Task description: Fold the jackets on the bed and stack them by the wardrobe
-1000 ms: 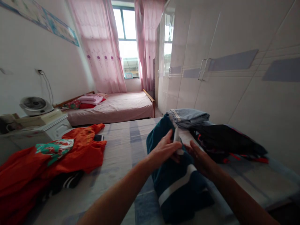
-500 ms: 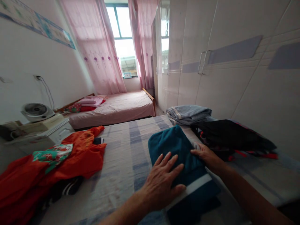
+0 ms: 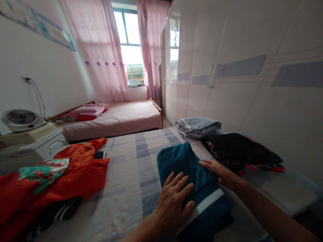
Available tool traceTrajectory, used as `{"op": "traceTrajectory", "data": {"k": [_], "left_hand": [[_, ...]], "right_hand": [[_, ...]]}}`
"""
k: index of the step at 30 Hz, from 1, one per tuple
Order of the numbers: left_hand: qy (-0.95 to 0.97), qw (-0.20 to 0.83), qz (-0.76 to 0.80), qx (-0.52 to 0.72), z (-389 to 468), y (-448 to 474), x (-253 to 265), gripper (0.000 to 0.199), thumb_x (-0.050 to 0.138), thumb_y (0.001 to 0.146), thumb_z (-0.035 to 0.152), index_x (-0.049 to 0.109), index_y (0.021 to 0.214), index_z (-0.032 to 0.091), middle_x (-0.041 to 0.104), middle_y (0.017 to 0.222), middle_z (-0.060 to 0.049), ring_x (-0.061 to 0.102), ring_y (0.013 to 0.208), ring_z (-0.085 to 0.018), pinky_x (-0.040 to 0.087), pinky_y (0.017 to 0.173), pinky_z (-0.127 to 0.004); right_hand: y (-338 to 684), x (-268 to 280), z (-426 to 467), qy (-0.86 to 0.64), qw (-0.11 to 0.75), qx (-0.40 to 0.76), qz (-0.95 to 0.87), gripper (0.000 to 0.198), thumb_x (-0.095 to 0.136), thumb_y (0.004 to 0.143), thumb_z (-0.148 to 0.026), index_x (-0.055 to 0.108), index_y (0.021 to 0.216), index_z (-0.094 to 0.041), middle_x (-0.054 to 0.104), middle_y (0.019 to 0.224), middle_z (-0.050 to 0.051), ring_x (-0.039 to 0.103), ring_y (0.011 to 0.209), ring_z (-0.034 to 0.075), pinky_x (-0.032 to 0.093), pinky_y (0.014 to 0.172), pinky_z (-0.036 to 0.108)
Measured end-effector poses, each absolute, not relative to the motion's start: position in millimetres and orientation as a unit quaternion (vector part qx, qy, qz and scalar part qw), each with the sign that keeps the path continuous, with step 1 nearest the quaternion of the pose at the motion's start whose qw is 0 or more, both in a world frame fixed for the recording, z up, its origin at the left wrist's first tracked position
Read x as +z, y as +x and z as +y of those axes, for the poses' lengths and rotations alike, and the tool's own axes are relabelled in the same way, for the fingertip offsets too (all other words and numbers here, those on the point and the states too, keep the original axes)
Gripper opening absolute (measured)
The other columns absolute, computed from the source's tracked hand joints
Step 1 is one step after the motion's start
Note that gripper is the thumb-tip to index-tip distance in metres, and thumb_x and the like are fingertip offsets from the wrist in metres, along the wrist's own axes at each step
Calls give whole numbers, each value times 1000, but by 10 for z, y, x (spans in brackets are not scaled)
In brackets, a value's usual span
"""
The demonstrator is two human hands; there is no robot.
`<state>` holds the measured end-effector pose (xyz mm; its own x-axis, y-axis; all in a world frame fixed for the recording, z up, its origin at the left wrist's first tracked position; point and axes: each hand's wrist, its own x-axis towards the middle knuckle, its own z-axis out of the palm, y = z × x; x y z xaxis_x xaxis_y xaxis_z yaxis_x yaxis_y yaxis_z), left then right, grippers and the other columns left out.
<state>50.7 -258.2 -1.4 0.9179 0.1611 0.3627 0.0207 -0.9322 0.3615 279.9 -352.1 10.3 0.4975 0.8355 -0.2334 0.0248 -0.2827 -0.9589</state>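
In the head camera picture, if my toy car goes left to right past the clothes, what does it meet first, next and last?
Orange clothes → blue-green cloth under the left hand → black clothes.

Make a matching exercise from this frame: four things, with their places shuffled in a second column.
Things:
1. Teal garment
2. Orange garment
3. Black garment
4. Pink curtains

Places:
A. Either side of the window
B. Beyond the right hand, toward the wardrobe
C. Under the left hand
D. Left part of the near bed

Pairs: 1-C, 2-D, 3-B, 4-A
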Motion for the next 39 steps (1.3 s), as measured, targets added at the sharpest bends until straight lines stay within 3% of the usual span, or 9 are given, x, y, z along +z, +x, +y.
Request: {"op": "traceTrajectory", "data": {"k": [4, 6, 13, 18, 25, 29, 33, 39], "left_hand": [[957, 175, 42, 226, -2573, 483, -58, 43, 50, 85, 35, 51, 127, 25, 49, 136, -5, 36, 131, -25, 23, 110, -53], [956, 173, 37, 233, -2561, 479, -64, 43, 50, 85, 34, 52, 126, 24, 50, 135, -5, 37, 130, -25, 25, 109, -54], [959, 162, 29, 230, -2544, 473, -65, 42, 50, 84, 35, 53, 124, 25, 51, 134, -5, 39, 129, -25, 27, 108, -54], [957, 146, 12, 252, -2531, 461, -35, 39, 50, 84, 35, 57, 120, 22, 56, 128, -7, 45, 125, -27, 33, 105, -55], [951, 110, -18, 288, -2473, 467, -74, 39, 49, 85, 35, 57, 120, 22, 58, 126, -9, 49, 121, -28, 38, 100, -56], [952, 74, -44, 293, -2392, 469, -191, 42, 48, 85, 33, 50, 126, 22, 52, 132, -9, 41, 127, -27, 34, 103, -53], [941, 56, -48, 331, -2321, 466, -263, 48, 44, 87, 28, 40, 135, 21, 36, 144, -10, 29, 134, -27, 29, 107, -49], [920, 73, 15, 384, -2319, 463, -287, 52, 38, 86, 17, 32, 138, 18, 20, 150, -11, 23, 136, -26, 32, 106, -44]], "right_hand": [[2713, 196, -3493, -553, 526, 575, -297, 44, 56, 80, -47, 64, 103, -10, 71, 94, 12, 67, 89, 23, 50, 87, 38], [2705, 193, -3469, -528, 521, 609, -281, 43, 57, 82, -45, 64, 101, -8, 71, 91, 13, 68, 85, 21, 50, 87, 37], [2751, 132, -3449, -548, 519, 576, -315, 38, 62, 79, -32, 61, 110, -10, 71, 90, 9, 68, 74, 17, 51, 84, 35], [2663, 214, -3454, -531, 555, 557, -315, 45, 67, 71, -22, 58, 115, -14, 71, 92, 7, 67, 75, 17, 53, 76, 31], [2536, 263, -3452, -521, 559, 571, -300, 49, 70, 68, -28, 58, 113, -12, 70, 96, 10, 67, 79, 20, 53, 74, 31], [2503, 261, -3425, -520, 597, 552, -262, 46, 68, 63, -19, 61, 108, -11, 72, 89, 8, 68, 73, 20, 53, 69, 28], [2482, 397, -3413, -506, 640, 525, -243, 44, 67, 63, -19, 61, 107, -15, 72, 92, 8, 68, 80, 23, 54, 77, 36], [2709, 841, -3479, -562, 726, 355, -176, 40, 69, 61, -16, 61, 100, -17, 72, 90, 9, 68, 77, 26, 56, 72, 40]]}}
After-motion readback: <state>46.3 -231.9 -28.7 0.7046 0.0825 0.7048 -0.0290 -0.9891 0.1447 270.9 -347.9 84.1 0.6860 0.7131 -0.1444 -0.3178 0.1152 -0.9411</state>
